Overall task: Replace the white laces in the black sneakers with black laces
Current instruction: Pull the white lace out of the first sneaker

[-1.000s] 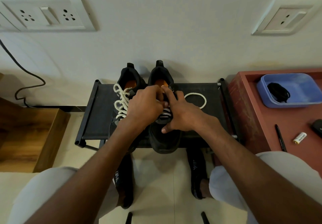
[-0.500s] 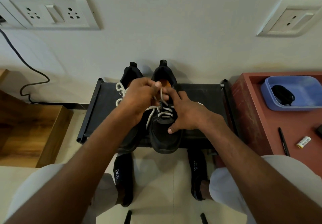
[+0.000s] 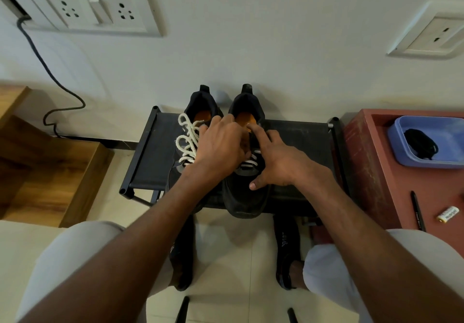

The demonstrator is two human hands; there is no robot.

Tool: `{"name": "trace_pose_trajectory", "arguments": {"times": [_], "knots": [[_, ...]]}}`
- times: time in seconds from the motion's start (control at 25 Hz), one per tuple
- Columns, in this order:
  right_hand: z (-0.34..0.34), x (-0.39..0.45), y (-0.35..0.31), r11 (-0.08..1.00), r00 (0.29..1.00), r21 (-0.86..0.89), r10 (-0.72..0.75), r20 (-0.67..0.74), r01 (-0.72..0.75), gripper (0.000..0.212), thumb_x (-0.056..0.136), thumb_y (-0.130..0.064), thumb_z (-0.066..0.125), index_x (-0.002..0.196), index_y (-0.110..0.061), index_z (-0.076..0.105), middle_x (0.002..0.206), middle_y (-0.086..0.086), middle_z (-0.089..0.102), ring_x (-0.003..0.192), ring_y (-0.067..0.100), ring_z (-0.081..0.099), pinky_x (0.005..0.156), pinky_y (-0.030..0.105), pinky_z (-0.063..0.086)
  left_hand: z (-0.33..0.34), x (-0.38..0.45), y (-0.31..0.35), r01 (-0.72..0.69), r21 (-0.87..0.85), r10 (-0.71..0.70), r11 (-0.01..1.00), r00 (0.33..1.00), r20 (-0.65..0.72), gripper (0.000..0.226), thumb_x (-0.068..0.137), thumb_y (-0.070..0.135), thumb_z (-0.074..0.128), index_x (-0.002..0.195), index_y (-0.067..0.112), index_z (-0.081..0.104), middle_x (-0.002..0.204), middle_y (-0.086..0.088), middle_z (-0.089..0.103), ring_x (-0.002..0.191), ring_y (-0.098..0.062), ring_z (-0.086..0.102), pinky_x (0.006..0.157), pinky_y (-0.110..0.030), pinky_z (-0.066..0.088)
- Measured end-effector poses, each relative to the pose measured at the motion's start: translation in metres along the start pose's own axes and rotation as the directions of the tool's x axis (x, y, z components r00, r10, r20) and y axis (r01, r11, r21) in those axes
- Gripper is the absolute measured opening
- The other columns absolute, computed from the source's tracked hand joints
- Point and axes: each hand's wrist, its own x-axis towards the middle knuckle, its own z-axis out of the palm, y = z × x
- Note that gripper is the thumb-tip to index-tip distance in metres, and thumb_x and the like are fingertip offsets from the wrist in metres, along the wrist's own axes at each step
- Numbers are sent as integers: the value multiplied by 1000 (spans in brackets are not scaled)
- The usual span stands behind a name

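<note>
While both forearms reach forward over the knees, the two black sneakers sit side by side on a low black rack (image 3: 150, 157) against the wall, heels toward the wall and toes toward the seated person. Left sneaker (image 3: 200, 104): white lace (image 3: 187, 141) fully threaded, loose rope-like loops lying over its outer side. Right sneaker (image 3: 247, 197): only a few white lace bars (image 3: 248, 165) visible low on the tongue, between the two hands; upper eyelets hidden. Left hand (image 3: 221, 146) lies across the gap between the shoes, fingers curled down toward the throat of the right sneaker; fingertips are hidden behind its own knuckles, so whether it pinches lace cannot be told. Right hand (image 3: 278, 162) rests on the right sneaker's outer side, fingers spread, index finger extended to the orange insole at the collar, thumb pressed on the vamp lower down; it grips nothing visible. To the right stands a red counter (image 3: 366, 152), carrying a blue tray (image 3: 401, 146) with a dark bundle, seemingly the black laces (image 3: 421, 144), inside. Nearer the person on the same counter: a black pen (image 3: 418, 211) and just beside it a small white battery (image 3: 449, 214). Wall above: a socket plate (image 3: 93, 8) with a dark cable (image 3: 50, 71) running down to the floor.
</note>
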Motion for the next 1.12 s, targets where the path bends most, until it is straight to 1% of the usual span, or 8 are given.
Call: {"name": "trace_pose_trajectory", "arguments": {"times": [0.12, 0.2, 0.28, 0.32, 0.4, 0.48, 0.68, 1.12], "knots": [[-2, -2, 0, 1000, 1000, -4, 14, 5, -14, 144, 66, -39, 98, 158, -48, -13, 165, 3, 17, 133, 42, 55, 100, 58, 54, -21, 5, -4, 64, -338, -74, 939, 997, -19, 7, 92, 28, 73, 87, 25, 73, 97, 10, 62, 99, -7, 58, 99, -39, 40], [-2, -2, 0, 1000, 1000, 1, 19, 2, -19, 143, 67, -38, 98, 158, -48, -11, 164, 4, 19, 132, 43, 55, 101, 60, 53, -43, 8, -8, 52, -850, -158, 524, 987, -37, 14, 103, 16, 60, 90, 14, 64, 94, 0, 75, 90, -14, 73, 82, -32, 56], [-1, -2, -1, 1000, 1000, 12, 22, 1, -22, 141, 67, -36, 98, 158, -48, -9, 164, 5, 20, 130, 44, 56, 100, 61, 52, -56, 8, -10, 50, -996, -201, 72, 979, 35, 19, 109, 14, 47, 91, 11, 54, 87, -5, 72, 75, -17, 69, 58, -29, 50], [-1, -2, -2, 1000, 1000, 12, 17, -1, -17, 141, 67, -35, 98, 158, -48, -9, 163, 6, 21, 130, 44, 56, 99, 61, 53, -55, 8, -11, 80, -990, -213, 120, 976, 53, 20, 109, 16, 47, 91, 12, 53, 82, -3, 68, 66, -13, 62, 53, -27, 43], [-1, -3, -4, 1000, 1000, 15, 16, -10, -16, 141, 66, -35, 99, 157, -49, -9, 162, 5, 22, 129, 44, 57, 99, 61, 53, -39, 8, -13, 123, -705, -148, 699, 989, 26, 15, 104, 23, 58, 93, 14, 61, 83, 1, 68, 64, -5, 59, 57, -25, 45], [-1, -2, -3, 1000, 1000, 16, 22, -14, -22, 142, 65, -35, 99, 156, -50, -9, 162, 5, 22, 130, 43, 57, 98, 60, 54, -19, 3, -11, 43, -265, -28, 963, 998, 61, 11, 95, 29, 72, 97, 19, 69, 94, 4, 69, 84, -10, 65, 72, -30, 53], [-2, -3, -5, 999, 1000, 30, 23, -9, -23, 142, 66, -34, 98, 159, -46, -9, 163, 7, 22, 132, 43, 55, 100, 59, 54, -8, -3, -5, -45, -212, 48, 976, 999, 5, 27, 81, 33, 85, 96, 29, 63, 88, 14, 49, 89, -13, 55, 65, -23, 34], [2, -2, -7, 999, 999, 42, 25, -31, -24, 144, 64, -33, 99, 158, -47, -8, 161, 8, 24, 129, 43, 57, 98, 59, 55, 5, 4, -4, -78, -37, 77, 996, 997, -23, 17, 86, 26, 79, 103, 21, 80, 101, -2, 59, 91, -22, 57, 76, -37, 52]]}}
